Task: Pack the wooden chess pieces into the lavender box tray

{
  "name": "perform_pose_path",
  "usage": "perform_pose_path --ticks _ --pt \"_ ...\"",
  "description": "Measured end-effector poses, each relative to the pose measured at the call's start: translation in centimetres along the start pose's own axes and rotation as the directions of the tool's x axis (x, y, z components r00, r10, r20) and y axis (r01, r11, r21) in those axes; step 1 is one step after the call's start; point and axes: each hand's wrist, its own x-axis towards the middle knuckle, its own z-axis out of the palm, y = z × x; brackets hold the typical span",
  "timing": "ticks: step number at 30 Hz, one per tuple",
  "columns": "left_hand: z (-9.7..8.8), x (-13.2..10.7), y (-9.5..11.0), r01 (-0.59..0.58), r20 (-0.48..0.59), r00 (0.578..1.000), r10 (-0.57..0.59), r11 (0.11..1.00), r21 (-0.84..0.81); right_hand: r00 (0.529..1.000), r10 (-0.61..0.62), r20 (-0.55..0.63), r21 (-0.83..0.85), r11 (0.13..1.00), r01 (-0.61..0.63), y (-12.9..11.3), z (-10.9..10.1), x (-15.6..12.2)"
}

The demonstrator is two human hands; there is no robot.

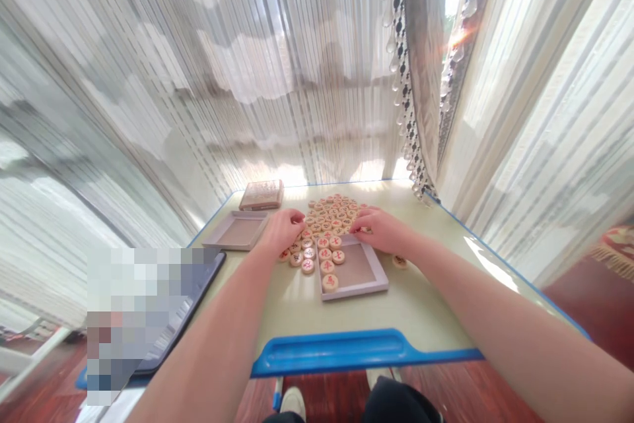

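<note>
Round wooden xiangqi pieces [333,212] with red or dark characters lie in a spread pile on the table. My left hand [283,230] is at the pile's left edge, fingers bent and slightly apart, touching or close to pieces there. On the pile's right side, my right hand [380,229] reaches in with loosely curved fingers, its tips by the pieces; no held piece shows. Between my forearms sits a shallow open box [357,271]. Several red-marked pieces [327,267] stand along its left side, in one column and the start of a second.
An empty shallow box lid [234,230] lies left of my left hand, with a brown patterned box [261,194] behind it. A tablet-like device [198,301] is at the left edge. One loose piece [399,262] lies under my right wrist. Curtains [317,66] hang behind the blue-edged table [292,311].
</note>
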Motion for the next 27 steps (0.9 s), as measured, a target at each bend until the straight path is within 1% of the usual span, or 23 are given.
perform_pose_path --ticks 5,9,11,13,17,21,27 --pt "0.0 -0.1 0.3 -0.028 -0.046 0.999 0.021 0.986 -0.162 1.0 0.007 -0.009 0.007 1.0 -0.007 0.2 0.1 0.0" --pt "-0.2 -0.2 0.8 -0.031 -0.078 0.997 0.003 0.934 -0.356 0.997 0.038 -0.062 0.011 0.999 -0.037 -0.2 -0.2 -0.2" --pt "-0.2 -0.2 0.7 -0.015 -0.074 0.997 -0.016 0.918 -0.397 0.997 0.047 -0.068 0.015 0.999 -0.046 -0.4 -0.3 -0.2" --pt "-0.1 -0.2 0.5 0.02 -0.057 0.997 -0.044 0.93 -0.368 0.997 0.055 -0.056 -0.003 0.998 -0.055 -0.5 -0.4 -0.3" --pt "0.0 0.0 -0.1 0.071 -0.02 0.997 -0.077 0.971 -0.227 0.996 0.081 -0.021 -0.066 0.994 -0.082 -0.5 -0.5 -0.3" --pt "0.0 0.2 -0.6 0.08 -0.025 0.996 -0.083 0.991 -0.108 0.999 0.038 0.002 -0.029 0.999 -0.038 -0.4 -0.4 -0.2" --pt "0.0 0.3 -0.7 0.091 -0.027 0.995 -0.092 0.996 -0.014 1.0 -0.013 0.009 -0.018 1.0 0.013 -0.4 -0.3 -0.1"
